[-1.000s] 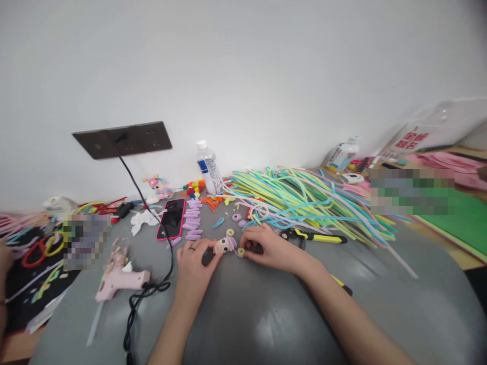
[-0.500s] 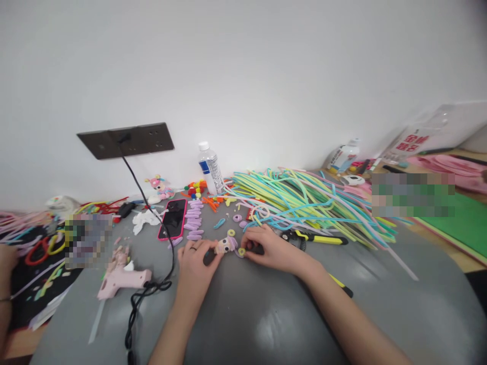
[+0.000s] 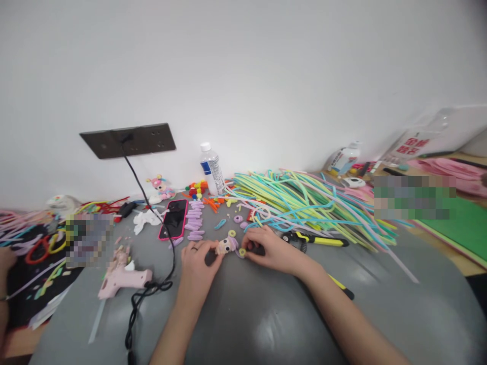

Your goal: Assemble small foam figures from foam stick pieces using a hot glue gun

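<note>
Between finger and thumb, my left hand (image 3: 199,259) grips a small pipe-cleaner doll head (image 3: 225,246), pale yellow and lilac with big dark eyes. A yellow-green coil (image 3: 232,233) sits at its top. My right hand (image 3: 266,247) is closed in a pinch on a second yellow-green coil (image 3: 242,252), close beside the head. A bit of lilac pipe cleaner shows between the two; whether it joins them is unclear. Behind my hands lie two small lilac pieces (image 3: 238,219) and a short blue twist (image 3: 219,223).
A pink glue gun (image 3: 127,282) with a black cord (image 3: 131,314) lies left, near a phone (image 3: 174,219) and lilac pieces (image 3: 194,220). Behind stand a bottle (image 3: 213,172) and a pipe-cleaner pile (image 3: 300,203). Yellow-handled pliers (image 3: 323,240) lie right. Another person's hand (image 3: 6,258) is far left.
The view has shifted very slightly. Both hands keep their holds on the doll head and the coil, with almost no movement.
</note>
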Tool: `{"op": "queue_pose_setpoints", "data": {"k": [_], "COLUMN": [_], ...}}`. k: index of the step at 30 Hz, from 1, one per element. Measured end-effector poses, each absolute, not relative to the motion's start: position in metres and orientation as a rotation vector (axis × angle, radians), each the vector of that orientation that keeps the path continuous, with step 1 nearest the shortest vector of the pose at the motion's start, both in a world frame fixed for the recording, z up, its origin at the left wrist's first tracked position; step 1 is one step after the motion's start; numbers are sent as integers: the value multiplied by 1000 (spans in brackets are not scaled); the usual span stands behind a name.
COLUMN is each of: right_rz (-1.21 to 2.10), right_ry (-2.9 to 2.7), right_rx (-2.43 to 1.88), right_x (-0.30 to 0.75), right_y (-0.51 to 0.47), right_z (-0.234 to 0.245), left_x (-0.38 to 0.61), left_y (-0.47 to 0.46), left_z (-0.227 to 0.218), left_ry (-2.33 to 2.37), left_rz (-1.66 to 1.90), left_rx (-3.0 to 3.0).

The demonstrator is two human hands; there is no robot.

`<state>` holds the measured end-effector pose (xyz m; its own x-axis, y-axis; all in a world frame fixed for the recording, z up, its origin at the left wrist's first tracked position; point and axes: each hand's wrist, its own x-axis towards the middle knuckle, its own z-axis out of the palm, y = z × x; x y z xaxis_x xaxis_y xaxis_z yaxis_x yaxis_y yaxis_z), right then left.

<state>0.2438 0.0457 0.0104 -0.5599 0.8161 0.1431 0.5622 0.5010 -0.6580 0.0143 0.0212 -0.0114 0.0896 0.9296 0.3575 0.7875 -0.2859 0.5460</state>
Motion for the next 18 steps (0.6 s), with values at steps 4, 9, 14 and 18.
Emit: {"op": "queue_pose_setpoints", "data": {"k": [4,9,14,18], "right_rz": [825,959,873,896], "right_ry": [-2215,-1882,-1622,-1381], "right_rx": [-1098,-905,-912,-914], "right_x": [247,252,242,224], "right_y": [44,44,49,56], "right_z": [7,4,2,5], "left_x": [11,9,16,22], "left_y": [21,24,21,14], "left_z": [-9,-3,9,19], "left_ry": [1714,1560,1103,852], "left_rz": [1068,1242,1362,1279], "left_rx": [1968,1542,886,473]}}
